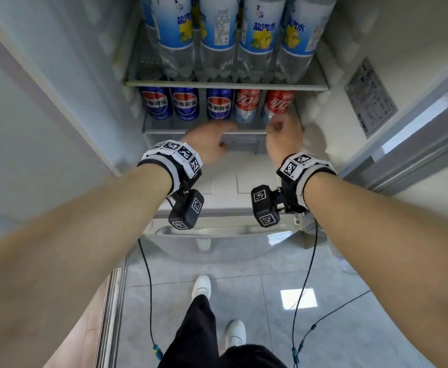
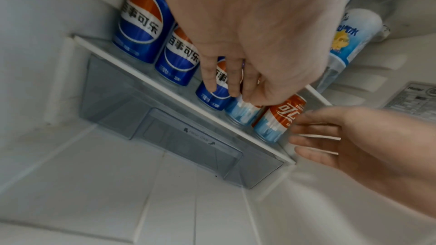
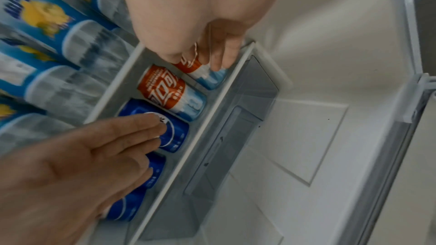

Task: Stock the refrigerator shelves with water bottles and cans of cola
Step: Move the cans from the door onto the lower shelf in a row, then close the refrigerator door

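On the lower fridge shelf (image 1: 164, 130) stand three blue Pepsi cans (image 1: 185, 103) and, to their right, two red cola cans (image 1: 246, 104). My left hand (image 1: 209, 140) reaches in with straight fingers (image 2: 210, 81) that touch the third Pepsi can (image 2: 212, 98) and the first red can (image 2: 243, 113). My right hand (image 1: 284, 131) is at the rightmost red can (image 1: 278, 102). Its straight fingers (image 2: 306, 131) touch that can's side (image 2: 280, 118), and the thumb and fingers stand either side of that can (image 3: 207, 75). Several water bottles (image 1: 217, 35) fill the upper shelf.
A clear crisper drawer (image 2: 165, 128) sits under the can shelf. The fridge's white side walls are close on both sides, with a label sticker (image 1: 370, 96) on the right wall. The open door (image 1: 416, 144) is at the right. My feet stand on grey floor tiles below.
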`<state>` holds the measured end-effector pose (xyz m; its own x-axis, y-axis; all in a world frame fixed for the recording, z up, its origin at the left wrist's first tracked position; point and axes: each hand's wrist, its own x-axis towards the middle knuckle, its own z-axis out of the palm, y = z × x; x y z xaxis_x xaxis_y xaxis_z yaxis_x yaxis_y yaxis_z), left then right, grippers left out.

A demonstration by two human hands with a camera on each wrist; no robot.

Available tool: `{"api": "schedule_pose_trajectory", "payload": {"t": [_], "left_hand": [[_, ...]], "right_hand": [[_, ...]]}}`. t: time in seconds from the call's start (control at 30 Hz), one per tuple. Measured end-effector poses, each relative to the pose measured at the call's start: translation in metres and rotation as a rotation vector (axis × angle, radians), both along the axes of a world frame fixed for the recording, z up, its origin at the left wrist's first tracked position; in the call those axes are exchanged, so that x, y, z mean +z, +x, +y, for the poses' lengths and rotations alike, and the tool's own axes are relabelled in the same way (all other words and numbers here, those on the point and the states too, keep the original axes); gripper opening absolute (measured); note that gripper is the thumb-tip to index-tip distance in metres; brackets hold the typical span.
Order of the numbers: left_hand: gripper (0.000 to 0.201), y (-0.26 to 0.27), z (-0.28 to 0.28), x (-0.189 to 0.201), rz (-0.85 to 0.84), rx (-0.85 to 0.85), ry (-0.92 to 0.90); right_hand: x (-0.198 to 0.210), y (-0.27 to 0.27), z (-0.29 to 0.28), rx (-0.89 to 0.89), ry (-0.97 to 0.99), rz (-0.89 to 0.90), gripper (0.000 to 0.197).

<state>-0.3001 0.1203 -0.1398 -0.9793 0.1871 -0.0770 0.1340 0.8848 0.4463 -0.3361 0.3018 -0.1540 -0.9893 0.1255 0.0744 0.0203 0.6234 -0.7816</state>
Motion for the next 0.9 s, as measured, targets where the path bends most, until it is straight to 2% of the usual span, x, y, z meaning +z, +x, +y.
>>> {"api": "schedule_pose_trajectory", "payload": {"t": [0.2, 0.53, 0.77, 0.9], "left_hand": [[0.05, 0.055, 0.0, 0.031, 0.078, 0.059, -0.039], [0.04, 0.15, 0.015, 0.07, 0.265, 0.119, 0.124], [0.034, 0.2, 0.019, 0.098, 0.367, 0.117, 0.239], [0.031, 0.221, 0.021, 0.11, 0.39, 0.085, 0.271]], "right_hand": [[0.035, 0.04, 0.003, 0.105, -0.107, 0.05, 0.018], [0.067, 0.109, 0.02, 0.202, -0.373, 0.091, 0.013], [0.1, 0.156, 0.042, 0.373, -0.309, 0.108, 0.015], [0.119, 0.184, 0.056, 0.387, -0.229, 0.119, 0.014]]}}
